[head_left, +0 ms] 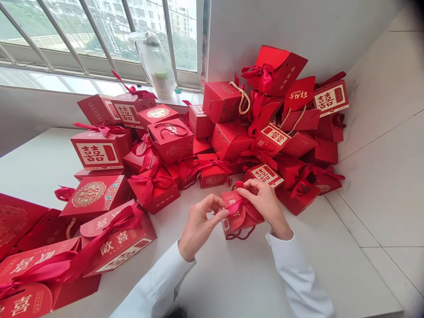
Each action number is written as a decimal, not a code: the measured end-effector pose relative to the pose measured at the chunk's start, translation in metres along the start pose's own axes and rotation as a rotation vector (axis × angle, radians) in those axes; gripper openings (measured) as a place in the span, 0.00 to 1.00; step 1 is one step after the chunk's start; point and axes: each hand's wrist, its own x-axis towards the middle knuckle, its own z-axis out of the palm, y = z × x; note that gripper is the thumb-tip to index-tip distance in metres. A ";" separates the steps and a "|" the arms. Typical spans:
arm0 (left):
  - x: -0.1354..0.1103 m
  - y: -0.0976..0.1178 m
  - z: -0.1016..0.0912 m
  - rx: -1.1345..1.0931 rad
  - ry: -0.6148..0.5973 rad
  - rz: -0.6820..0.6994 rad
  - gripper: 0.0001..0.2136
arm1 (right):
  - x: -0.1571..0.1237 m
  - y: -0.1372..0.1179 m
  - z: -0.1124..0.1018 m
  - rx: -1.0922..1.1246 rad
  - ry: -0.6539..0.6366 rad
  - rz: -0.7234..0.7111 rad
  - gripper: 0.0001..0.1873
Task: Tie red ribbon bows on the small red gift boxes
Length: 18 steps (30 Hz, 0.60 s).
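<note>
In front of me on the white table (232, 278) sits a small red gift box (230, 226) with a dark red cord handle (243, 234) lying at its near side. A red satin ribbon (236, 206) crosses the top of this box. My left hand (202, 223) pinches the ribbon between thumb and fingers on the left. On the box's far right side, my right hand (265, 203) closes its thumb and fingertips on the ribbon's other part. Just behind my right hand lies another red box (266, 174) with a white label.
Many red gift boxes (175, 148) with ribbons and cords are piled along the wall. Larger boxes (119, 238) stand at the left. A barred window (99, 35) and a bagged cup (160, 75) on its sill are behind.
</note>
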 end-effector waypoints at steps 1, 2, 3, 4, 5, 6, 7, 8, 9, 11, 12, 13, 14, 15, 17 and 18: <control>-0.003 0.000 0.001 -0.003 -0.009 0.013 0.07 | 0.001 0.000 0.000 0.008 -0.003 -0.001 0.12; -0.007 0.000 0.001 -0.004 -0.023 0.016 0.06 | 0.002 -0.001 0.000 0.009 -0.005 -0.001 0.12; -0.010 0.000 0.003 -0.002 -0.041 0.013 0.05 | 0.004 -0.002 0.000 0.004 -0.009 0.001 0.11; -0.012 0.000 0.004 0.001 -0.058 0.004 0.05 | 0.005 -0.003 0.000 -0.005 -0.016 0.006 0.11; -0.014 -0.001 0.005 0.005 -0.074 -0.008 0.05 | 0.006 -0.004 0.001 -0.017 -0.024 0.012 0.11; -0.016 -0.001 0.006 0.007 -0.084 -0.019 0.05 | 0.007 -0.005 0.001 -0.031 -0.031 0.017 0.10; -0.017 -0.002 0.006 0.008 -0.090 -0.027 0.06 | 0.007 -0.006 0.002 -0.045 -0.035 0.018 0.10; -0.017 -0.002 0.006 0.011 -0.092 -0.031 0.06 | 0.008 -0.007 0.001 -0.053 -0.040 0.014 0.10; -0.017 -0.003 0.006 0.019 -0.092 -0.035 0.06 | 0.007 -0.008 0.001 -0.051 -0.042 0.007 0.10; -0.017 -0.003 0.004 0.054 -0.092 -0.033 0.06 | 0.005 -0.009 -0.003 -0.008 -0.030 -0.013 0.10; -0.017 -0.002 0.002 0.083 -0.096 -0.023 0.06 | 0.002 -0.008 -0.006 0.027 -0.016 -0.022 0.11; -0.017 -0.001 0.000 0.120 -0.097 -0.007 0.05 | -0.002 -0.007 -0.010 0.063 0.012 -0.027 0.11; -0.017 0.000 -0.002 0.166 -0.088 0.014 0.05 | -0.007 -0.006 -0.013 0.093 0.056 -0.026 0.12; -0.017 0.001 -0.003 0.219 -0.062 0.039 0.04 | -0.014 -0.004 -0.017 0.114 0.112 -0.019 0.12; -0.016 0.004 -0.005 0.329 0.030 0.118 0.04 | -0.028 0.001 -0.023 0.127 0.240 0.012 0.12; -0.014 0.005 -0.005 0.374 0.074 0.173 0.05 | -0.035 0.004 -0.025 0.121 0.294 0.034 0.12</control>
